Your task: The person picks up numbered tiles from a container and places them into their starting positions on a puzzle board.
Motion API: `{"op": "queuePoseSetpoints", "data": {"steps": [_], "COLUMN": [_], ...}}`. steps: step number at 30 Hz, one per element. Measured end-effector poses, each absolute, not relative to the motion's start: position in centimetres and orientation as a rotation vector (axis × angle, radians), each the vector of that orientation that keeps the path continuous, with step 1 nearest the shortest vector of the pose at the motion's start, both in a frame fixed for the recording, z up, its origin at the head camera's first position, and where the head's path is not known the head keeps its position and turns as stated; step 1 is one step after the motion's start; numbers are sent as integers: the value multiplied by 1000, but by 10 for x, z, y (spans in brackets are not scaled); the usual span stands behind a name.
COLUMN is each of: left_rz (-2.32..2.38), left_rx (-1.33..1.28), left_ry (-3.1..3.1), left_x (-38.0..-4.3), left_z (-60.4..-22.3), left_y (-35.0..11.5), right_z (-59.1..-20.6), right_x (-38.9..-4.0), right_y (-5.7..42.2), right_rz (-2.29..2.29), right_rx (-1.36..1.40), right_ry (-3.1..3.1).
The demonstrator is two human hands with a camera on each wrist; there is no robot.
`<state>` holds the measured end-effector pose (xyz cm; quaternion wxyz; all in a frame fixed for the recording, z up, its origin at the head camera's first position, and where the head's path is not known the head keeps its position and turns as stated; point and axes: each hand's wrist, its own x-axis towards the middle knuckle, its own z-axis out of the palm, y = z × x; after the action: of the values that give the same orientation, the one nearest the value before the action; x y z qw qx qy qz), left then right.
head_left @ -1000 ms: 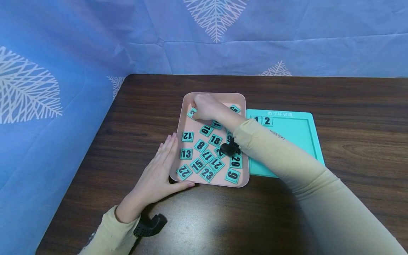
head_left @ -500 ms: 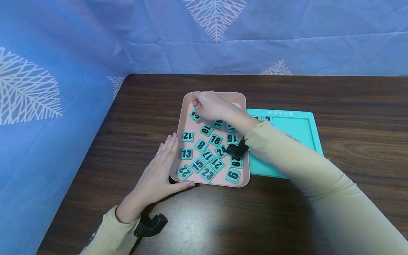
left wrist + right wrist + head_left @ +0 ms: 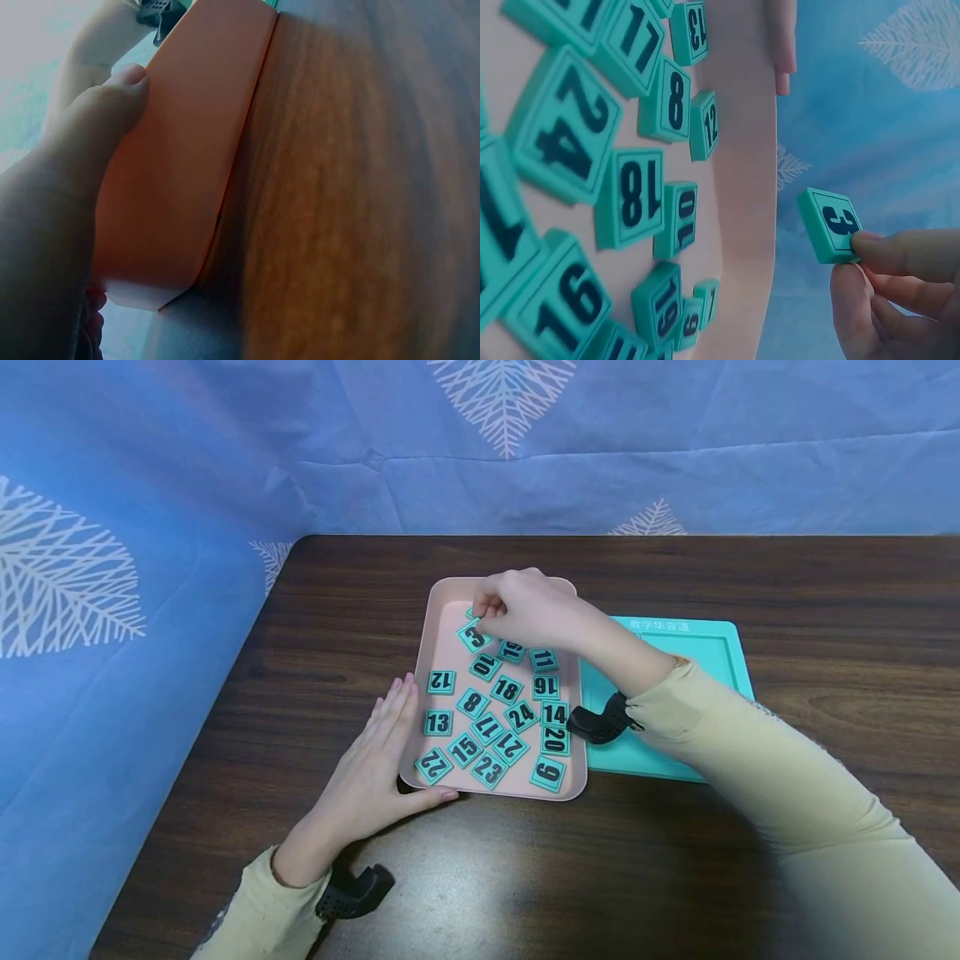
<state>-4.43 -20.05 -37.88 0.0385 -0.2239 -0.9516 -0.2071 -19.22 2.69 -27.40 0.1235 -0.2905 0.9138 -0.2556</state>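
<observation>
My right hand [image 3: 528, 610] pinches a turquoise number tile marked 3 [image 3: 474, 635] between thumb and fingers, above the far end of the pink tray [image 3: 442, 647]. In the right wrist view the same tile [image 3: 831, 221] is tilted and held past the tray's wall [image 3: 748, 150]. Several other numbered tiles, such as 12 [image 3: 442, 682] and 23 [image 3: 489, 769], lie scattered in the tray. My left hand [image 3: 371, 760] rests at the tray's near left corner, fingers straight along its left side. Its thumb [image 3: 124, 97] lies along the near wall.
A turquoise puzzle board [image 3: 705, 660] lies right beside the tray, partly covered by my right forearm [image 3: 630, 656]. Both stand on a dark wooden table [image 3: 360, 610]. Blue cloth [image 3: 480, 493] with white leaf prints hangs behind and at the left.
My right hand has lifted the 3 tile and moved right with it. The forearm now hides tiles 1 and 2 on the board. My left hand has stayed in place.
</observation>
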Motion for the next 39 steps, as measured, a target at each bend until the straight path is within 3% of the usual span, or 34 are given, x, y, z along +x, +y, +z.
{"op": "queuePoseSetpoints", "data": {"steps": [39], "left_rz": [-647], "left_rx": [-655], "left_ry": [-2938], "left_x": [-43], "left_z": [-379], "left_y": [-198], "right_z": [-282], "right_x": [-186], "right_y": [180], "right_rz": [-816], "right_rx": [-476], "right_ry": [2726]}}
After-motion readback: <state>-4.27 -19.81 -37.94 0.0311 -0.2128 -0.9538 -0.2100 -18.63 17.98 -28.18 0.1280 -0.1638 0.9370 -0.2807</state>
